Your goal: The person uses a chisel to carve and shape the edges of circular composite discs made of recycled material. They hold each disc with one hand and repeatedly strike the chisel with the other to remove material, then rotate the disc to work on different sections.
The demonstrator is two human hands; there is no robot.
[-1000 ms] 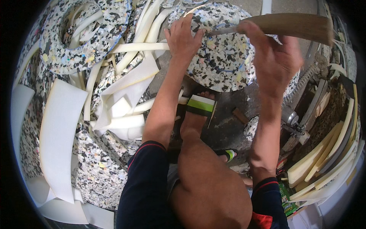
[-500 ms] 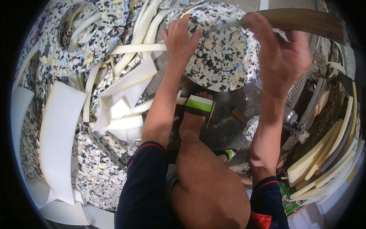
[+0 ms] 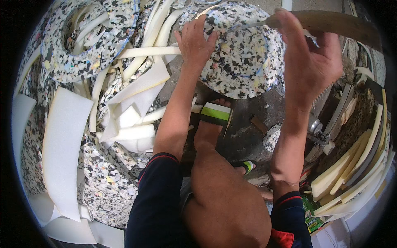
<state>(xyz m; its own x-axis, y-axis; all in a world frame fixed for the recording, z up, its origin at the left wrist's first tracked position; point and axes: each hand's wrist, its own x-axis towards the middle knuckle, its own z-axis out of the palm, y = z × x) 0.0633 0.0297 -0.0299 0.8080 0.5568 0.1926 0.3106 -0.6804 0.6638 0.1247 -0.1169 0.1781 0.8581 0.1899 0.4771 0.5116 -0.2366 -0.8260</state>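
A round, speckled foam disc (image 3: 244, 58) of black, white and coloured bits lies ahead of me, with blue lines marked on it. My left hand (image 3: 195, 43) rests on its left edge, thumb and fingers spread. My right hand (image 3: 312, 62) is closed around a knife (image 3: 339, 24), which has a long, broad brown part and a thin metal blade. The blade reaches left over the disc, its tip at the foam near the left hand's thumb. How deep the tip sits I cannot tell. The fingers behind the knife are partly hidden.
A speckled foam ring (image 3: 49, 62) lies on a foam stack at the left, among white foam strips (image 3: 149, 51) and a white sheet (image 3: 66, 144). At the right are a metal motor-like part (image 3: 315, 125) and curved cream strips (image 3: 343, 165). My sandalled foot (image 3: 215, 113) is below the disc.
My right hand has shifted slightly to the right with the knife. The left hand and the disc have hardly moved.
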